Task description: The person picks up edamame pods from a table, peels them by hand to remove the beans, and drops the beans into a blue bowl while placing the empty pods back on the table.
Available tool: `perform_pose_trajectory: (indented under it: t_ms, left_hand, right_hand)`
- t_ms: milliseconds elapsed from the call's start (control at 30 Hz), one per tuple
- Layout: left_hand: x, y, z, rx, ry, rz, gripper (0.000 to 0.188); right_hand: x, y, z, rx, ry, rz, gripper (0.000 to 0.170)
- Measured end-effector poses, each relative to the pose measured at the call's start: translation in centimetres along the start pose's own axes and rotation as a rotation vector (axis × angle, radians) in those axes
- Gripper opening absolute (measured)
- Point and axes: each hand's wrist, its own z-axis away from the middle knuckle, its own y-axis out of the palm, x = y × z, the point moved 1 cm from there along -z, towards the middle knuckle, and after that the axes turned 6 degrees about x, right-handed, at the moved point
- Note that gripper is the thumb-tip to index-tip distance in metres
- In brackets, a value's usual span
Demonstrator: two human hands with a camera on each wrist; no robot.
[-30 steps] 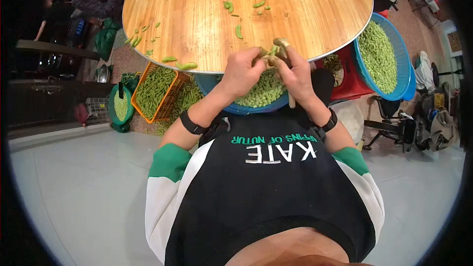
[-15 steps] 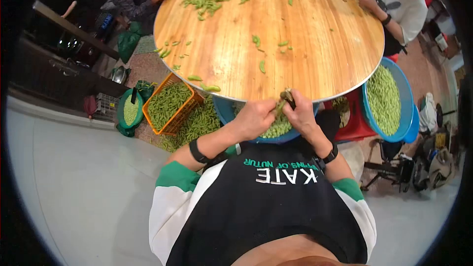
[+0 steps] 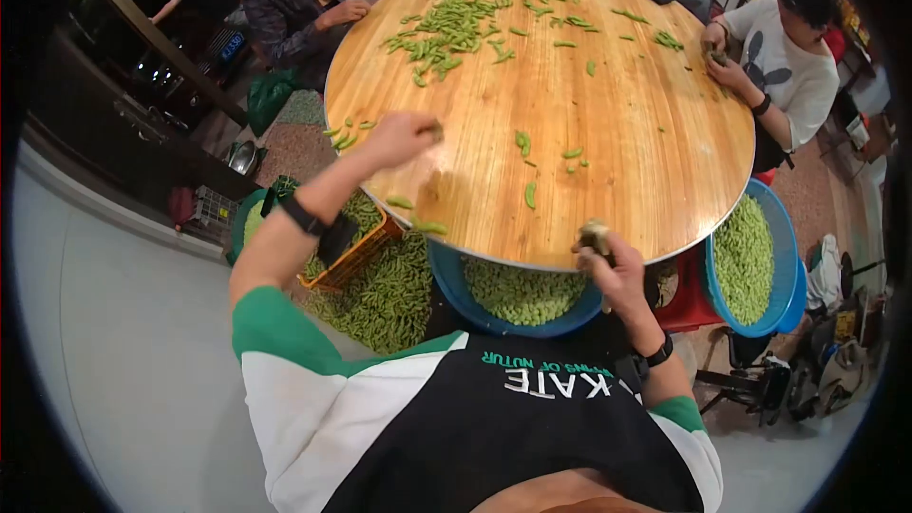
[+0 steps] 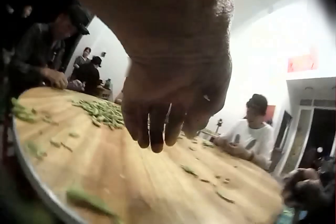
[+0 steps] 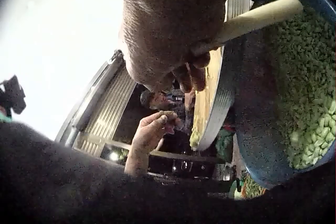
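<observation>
My left hand [image 3: 404,138] is over the left part of the round wooden table [image 3: 646,171], apart from my right hand. In the left wrist view its fingers [image 4: 156,132] point down, loosely bent, with no pod showing between them; the thumb is hidden. My right hand [image 3: 617,275] is at the near table edge, its fingers curled round a tool with a pale wooden handle [image 5: 262,22]; the tool's other end is hidden. Below it stands a blue basin [image 3: 454,290] of shelled green beans [image 3: 527,293]. Bean pods [image 3: 456,24] lie heaped and scattered on the table.
An orange crate [image 3: 356,256] and a pile of pods [image 3: 385,299] are on the floor at left. Another blue basin [image 3: 788,256] of beans stands at right. One person [image 3: 793,66] sits at the right, another [image 3: 294,14] at the far left.
My left hand has left my right hand and swung out leftward over the table. The right hand stays near the table edge. The head view has tilted up, showing more table and people.
</observation>
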Motion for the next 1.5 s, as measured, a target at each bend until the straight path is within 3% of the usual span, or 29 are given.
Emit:
perform_pose_trajectory:
  t_ms: [67,133,167,233,367,433,467,533,567,767,833,1000,1067,1133,1200,1267,1300,1333,1400,1467,1500]
  left_hand:
    - [3.8,-2.2,-5.1,-0.038,-0.168,-0.023,0.031]
    - [7.2,-4.1,-9.4,-0.08,-0.295,0.019,0.032]
    - [9.4,-4.4,-11.4,-0.082,-0.29,0.02,0.032]
    - [13.7,-4.8,-14.6,-0.274,-0.456,-0.005,0.032]
    - [19.1,-4.4,-18.2,-0.36,-0.548,0.177,0.037]
    - [22.1,-3.0,-20.3,-0.479,-0.684,0.262,0.05]
    - [22.7,-2.2,-21.6,-0.466,-0.678,0.261,0.05]
    - [22.5,-1.0,-23.3,-0.451,-0.471,0.549,0.063]
    - [22.3,-0.3,-24.1,-0.446,-0.476,0.546,0.063]
    - [17.2,2.7,-29.3,-0.351,-0.307,0.197,0.064]
    - [17.2,3.8,-31.5,-0.156,-0.21,0.172,0.062]
    - [13.4,6.5,-31.5,-0.136,-0.078,0.118,0.055]
    - [10.6,6.6,-29.7,0.012,0.068,0.128,0.053]
    - [7.2,6.8,-27.5,0.022,0.178,0.137,0.046]
    - [4.3,7.6,-25.6,0.019,0.335,0.22,0.04]
    - [0.9,7.3,-24.3,0.202,0.405,0.6,0.039]
    - [0.0,7.3,-24.5,0.231,0.34,0.846,0.042]
    - [0.4,7.4,-25.8,0.237,0.343,0.848,0.042]
    - [3.2,6.7,-30.4,0.088,0.171,0.604,0.049]
    - [8.5,6.6,-34.9,-0.305,0.159,0.036,0.055]
    - [9.9,6.6,-35.5,-0.351,0.004,-0.042,0.058]
  right_hand:
    - [-0.1,-1.5,-0.6,-0.16,0.105,-0.204,0.026]
    - [-1.6,-2.6,-1.1,-0.278,0.092,-0.32,0.025]
    - [-2.0,-2.7,-1.1,-0.281,0.089,-0.316,0.025]
    - [-2.4,-2.9,-1.1,-0.324,0.107,-0.252,0.023]
    - [-2.3,-2.8,-1.4,-0.324,0.186,-0.206,0.022]
    - [-2.2,-2.7,-1.4,-0.311,0.258,-0.211,0.022]
    - [-2.2,-2.7,-1.4,-0.324,0.265,-0.213,0.022]
    - [-2.4,-2.7,-1.3,-0.321,0.294,-0.202,0.023]
    - [-2.6,-2.6,-1.4,-0.324,0.281,-0.182,0.022]
    - [-2.7,-2.7,-1.4,-0.299,0.279,-0.134,0.022]
    - [-2.6,-2.8,-1.2,-0.295,0.284,-0.121,0.022]
    - [-2.7,-2.6,-1.3,-0.316,0.282,-0.158,0.022]
    - [-2.9,-2.6,-1.3,-0.32,0.274,-0.168,0.022]
    - [-3.0,-2.6,-1.1,-0.324,0.27,-0.178,0.022]
    - [-3.2,-2.6,-1.1,-0.316,0.263,-0.164,0.023]
    - [-2.9,-2.5,-1.1,-0.319,0.267,-0.179,0.023]
    - [-2.8,-2.5,-1.2,-0.323,0.271,-0.191,0.023]
    - [-2.8,-2.6,-1.2,-0.329,0.273,-0.19,0.023]
    - [-2.8,-2.5,-1.2,-0.325,0.283,-0.195,0.024]
    - [-2.6,-2.5,-1.3,-0.32,0.286,-0.195,0.024]
    - [-2.6,-2.6,-1.3,-0.315,0.288,-0.193,0.024]
